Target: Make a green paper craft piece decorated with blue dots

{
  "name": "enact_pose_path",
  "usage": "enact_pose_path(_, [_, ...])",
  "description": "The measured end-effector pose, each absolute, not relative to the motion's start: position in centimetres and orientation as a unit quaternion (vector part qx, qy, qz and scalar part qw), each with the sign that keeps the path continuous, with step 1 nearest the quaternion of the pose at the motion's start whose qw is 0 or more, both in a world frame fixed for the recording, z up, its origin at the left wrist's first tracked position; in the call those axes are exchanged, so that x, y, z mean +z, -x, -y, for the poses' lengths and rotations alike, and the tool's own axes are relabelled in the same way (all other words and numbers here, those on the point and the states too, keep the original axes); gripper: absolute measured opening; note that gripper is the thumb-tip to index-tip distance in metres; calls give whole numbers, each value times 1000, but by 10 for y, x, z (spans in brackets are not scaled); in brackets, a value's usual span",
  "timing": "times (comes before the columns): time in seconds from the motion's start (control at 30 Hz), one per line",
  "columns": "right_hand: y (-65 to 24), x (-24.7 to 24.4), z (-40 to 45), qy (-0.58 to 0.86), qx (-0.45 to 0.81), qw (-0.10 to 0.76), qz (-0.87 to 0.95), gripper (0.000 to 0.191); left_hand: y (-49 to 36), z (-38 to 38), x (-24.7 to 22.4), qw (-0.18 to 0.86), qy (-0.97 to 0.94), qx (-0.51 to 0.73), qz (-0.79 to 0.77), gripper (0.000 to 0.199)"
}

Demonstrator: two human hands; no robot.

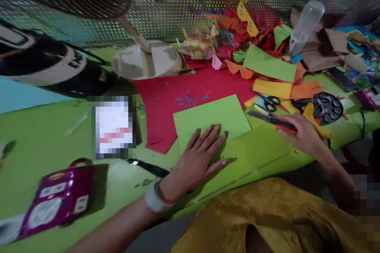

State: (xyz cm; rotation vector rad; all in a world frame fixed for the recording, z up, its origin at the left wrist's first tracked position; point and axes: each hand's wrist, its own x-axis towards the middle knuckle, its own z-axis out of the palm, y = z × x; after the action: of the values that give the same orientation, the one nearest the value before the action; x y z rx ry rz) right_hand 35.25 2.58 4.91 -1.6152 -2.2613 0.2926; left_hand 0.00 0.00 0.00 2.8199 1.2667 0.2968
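My left hand [202, 154] lies flat with its fingers spread on a light green paper sheet [213, 114], which overlaps a large red paper [166, 114]. At the right, my right hand [303, 132] has its fingers closed around the handle of a pair of scissors [264, 118] with dark blades and orange on the grip. The blades point left, toward the green sheet. Just behind them rests a smaller pair of black-handled scissors [271, 103]. Part of the right hand's grip is hidden by its own fingers.
Small blue dots [190, 99] are scattered on the red paper. Cut colored paper scraps [234, 35] pile up at the back, near a clear bottle [307, 23]. A fan base [163, 61], a purple packet [59, 195], a black round tray [328, 108] and a blurred-out white item [114, 126] stand around.
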Motion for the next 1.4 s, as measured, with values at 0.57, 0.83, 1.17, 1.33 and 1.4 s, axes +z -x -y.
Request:
enact_pose_path(0.57, [-362,42,-16,594,67,61,799,45,0,0,0,32,-902,95,-419,77])
enact_pose_path(0.83, [-358,39,-23,544,56,74,834,43,0,0,-1,46,-903,96,-415,75])
enact_pose_path(1.17, [-342,34,-50,457,10,81,886,34,2,0,-5,85,-901,114,-410,79])
enact_pose_path(1.33, [-337,30,-52,431,9,86,898,32,1,1,-4,68,-902,110,-411,74])
enact_pose_path(1.4, [-341,32,-52,429,20,85,899,33,0,1,-4,59,-903,110,-412,72])
